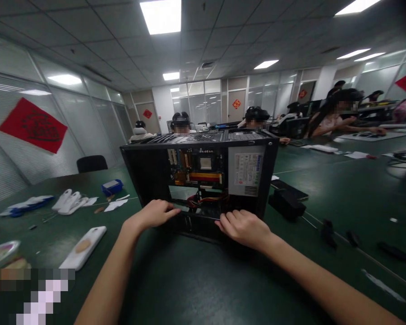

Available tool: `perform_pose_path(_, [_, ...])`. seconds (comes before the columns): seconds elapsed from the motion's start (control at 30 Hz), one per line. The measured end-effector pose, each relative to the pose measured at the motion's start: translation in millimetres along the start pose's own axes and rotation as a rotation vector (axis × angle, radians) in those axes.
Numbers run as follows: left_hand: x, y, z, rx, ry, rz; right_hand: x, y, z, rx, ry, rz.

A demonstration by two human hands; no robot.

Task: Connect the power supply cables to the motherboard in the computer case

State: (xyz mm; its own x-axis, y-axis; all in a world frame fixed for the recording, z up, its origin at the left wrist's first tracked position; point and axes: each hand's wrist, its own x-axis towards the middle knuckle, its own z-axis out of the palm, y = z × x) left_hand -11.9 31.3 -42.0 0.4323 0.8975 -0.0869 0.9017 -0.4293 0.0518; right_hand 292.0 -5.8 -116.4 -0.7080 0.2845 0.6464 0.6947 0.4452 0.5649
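PC case (196, 224) is sitting on the green table (196, 284), right in front of the person, open side facing the camera and vented face up top. Both hands are at its lower front edge, so the case is basically right under the fingers, with the bulk of it rising behind them.

Right hand (244, 228) has its fingers curled over that edge, right of the middle — looks like it's grasping the rim. Left hand (158, 212) rests on the same edge further left, one digit stretched inward along it. Its other fingertips are hidden, so I can't tell if it's actually gripping or just resting there. There's a clear stretch of edge between the two hands.

Inside, just above the hands, there's a bunch of coloured cables (209, 198), then a circuit board (194, 164) higher up, and a power supply (245, 171) with a big label in the upper right corner.

Around it on the table: a white phone (84, 248) near the left forearm, a blue box (112, 187) and some white gloves or similar (69, 201) further left, plus a chunky black block (286, 204) just right of the case. Behind it, a few people in dark headgear — one straight across the table (181, 121).
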Motion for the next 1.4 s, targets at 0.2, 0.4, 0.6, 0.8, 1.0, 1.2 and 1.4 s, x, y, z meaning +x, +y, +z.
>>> perform_pose_path(0.2, [-22,17,-11.5,0.052,-0.127,-0.017,-9,28,21,0.126,0.111,-0.094])
perform_pose_path(0.4, [-16,26,-11.9,0.126,-0.141,0.012,-14,42,32,0.174,0.202,-0.138])
perform_pose_path(0.6, [-5,15,9.4,-0.171,-0.279,0.006,-14,48,39,0.272,0.006,-0.064])
perform_pose_path(0.8, [6,23,17.1,-0.138,-0.195,-0.02,-7,61,51,0.242,-0.211,0.005])
perform_pose_path(1.0, [6,24,14.8,-0.096,-0.219,0.001,-1,51,43,0.245,-0.327,0.101])
perform_pose_path(1.2, [5,17,17.0,-0.076,-0.24,0.019,1,48,30,0.278,-0.381,0.118])
perform_pose_path(1.4, [3,16,21.5,-0.171,-0.199,0.015,36,42,22,0.372,-0.48,0.173])
